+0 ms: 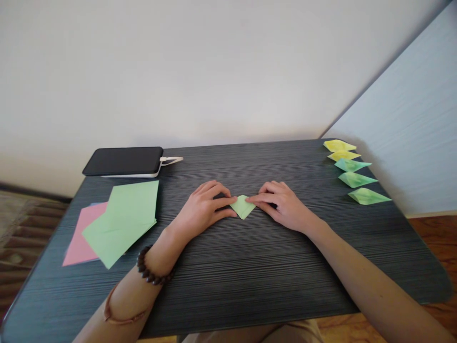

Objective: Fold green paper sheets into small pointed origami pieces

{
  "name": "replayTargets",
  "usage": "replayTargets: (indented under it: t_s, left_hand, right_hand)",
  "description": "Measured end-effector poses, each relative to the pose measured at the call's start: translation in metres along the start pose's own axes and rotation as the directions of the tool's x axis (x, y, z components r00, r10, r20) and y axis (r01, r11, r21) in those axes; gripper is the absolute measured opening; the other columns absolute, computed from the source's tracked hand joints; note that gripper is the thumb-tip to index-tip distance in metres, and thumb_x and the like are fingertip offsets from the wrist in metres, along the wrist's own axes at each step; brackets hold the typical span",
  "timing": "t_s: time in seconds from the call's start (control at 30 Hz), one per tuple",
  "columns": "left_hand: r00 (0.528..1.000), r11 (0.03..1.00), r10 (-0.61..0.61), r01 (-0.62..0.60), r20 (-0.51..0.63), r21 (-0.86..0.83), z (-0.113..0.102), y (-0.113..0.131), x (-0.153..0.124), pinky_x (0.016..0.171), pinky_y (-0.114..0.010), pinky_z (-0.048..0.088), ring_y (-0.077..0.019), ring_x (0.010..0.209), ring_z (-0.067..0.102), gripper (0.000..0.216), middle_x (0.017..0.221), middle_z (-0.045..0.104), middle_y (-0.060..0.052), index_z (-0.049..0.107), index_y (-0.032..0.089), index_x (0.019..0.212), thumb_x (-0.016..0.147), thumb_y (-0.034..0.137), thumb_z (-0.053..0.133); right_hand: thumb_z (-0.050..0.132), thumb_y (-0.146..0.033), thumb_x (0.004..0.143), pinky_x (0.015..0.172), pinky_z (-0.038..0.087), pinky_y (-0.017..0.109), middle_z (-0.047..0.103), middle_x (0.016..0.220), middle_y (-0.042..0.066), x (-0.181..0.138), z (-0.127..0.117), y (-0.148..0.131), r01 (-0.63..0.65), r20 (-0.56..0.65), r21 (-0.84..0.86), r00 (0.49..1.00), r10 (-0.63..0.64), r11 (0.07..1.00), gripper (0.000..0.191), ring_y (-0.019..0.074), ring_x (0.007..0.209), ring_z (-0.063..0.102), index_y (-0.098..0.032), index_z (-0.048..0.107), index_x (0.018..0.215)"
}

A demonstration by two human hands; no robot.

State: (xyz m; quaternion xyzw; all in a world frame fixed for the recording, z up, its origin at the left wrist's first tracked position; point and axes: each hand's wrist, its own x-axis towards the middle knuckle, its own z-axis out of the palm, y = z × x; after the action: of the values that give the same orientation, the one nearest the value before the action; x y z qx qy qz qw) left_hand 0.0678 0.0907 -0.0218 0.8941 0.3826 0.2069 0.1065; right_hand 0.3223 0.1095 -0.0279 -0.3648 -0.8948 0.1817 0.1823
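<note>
A small piece of folded light green paper (pixel 243 208) lies near the middle of the dark table, one corner pointing toward me. My left hand (pixel 205 205) grips its left corner, thumb and index finger close together there. On the other side, my right hand (pixel 280 202) pinches the upper right edge, with the thumb and fingertips on the paper. Dark beads circle my left wrist, and a thin reddish-brown band sits farther up that forearm.
Green paper sheets (pixel 121 219) overlap a pink sheet (pixel 84 238) at the left. Behind them rests a black phone (pixel 123 161) with a white cable (pixel 173 160). Several folded yellow and green paper pieces (pixel 357 179) line the right side of the table (pixel 250 276). A wall borders the back.
</note>
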Motion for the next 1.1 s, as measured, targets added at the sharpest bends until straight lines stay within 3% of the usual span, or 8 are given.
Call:
replayTargets:
  t_s: [0.27, 0.57, 1.1]
  left_hand:
    - [0.999, 0.996, 0.049, -0.047, -0.024, 0.073, 0.003, 0.007, 0.0, 0.08, -0.032, 0.047, -0.0169, 0.09, 0.056, 0.024, 0.097, 0.063, -0.005, 0.067, 0.022, 0.102, 0.09, 0.036, 0.052]
    - [1.0, 0.995, 0.025, -0.024, -0.006, 0.099, 0.001, 0.014, 0.002, 0.081, -0.033, 0.046, -0.0171, 0.089, 0.056, 0.02, 0.097, 0.062, -0.006, 0.067, 0.019, 0.098, 0.091, 0.024, 0.048]
    - [1.0, 0.992, 0.008, -0.008, 0.002, 0.128, 0.001, 0.021, 0.002, 0.081, -0.033, 0.044, -0.019, 0.094, 0.054, 0.02, 0.096, 0.063, -0.004, 0.065, 0.024, 0.104, 0.092, 0.026, 0.048]
  right_hand:
    - [0.059, -0.044, 0.083, 0.078, 0.041, 0.036, 0.058, 0.101, 0.006, 0.0, -0.003, -0.004, 0.078, 0.002, -0.005, 0.997, -0.078, 0.997, 0.031, 0.0186, 0.089, 0.054, -0.026, 0.067, 0.107]
    - [0.052, -0.034, 0.09, 0.076, 0.04, 0.035, 0.061, 0.095, 0.006, -0.002, -0.001, -0.008, 0.145, -0.053, -0.114, 0.987, -0.152, 0.983, 0.023, 0.0181, 0.086, 0.051, -0.024, 0.069, 0.102]
    - [0.05, -0.028, 0.092, 0.071, 0.04, 0.032, 0.064, 0.088, 0.006, -0.003, 0.007, -0.013, 0.139, -0.081, -0.117, 0.986, -0.149, 0.983, 0.021, 0.0166, 0.078, 0.053, -0.022, 0.069, 0.096]
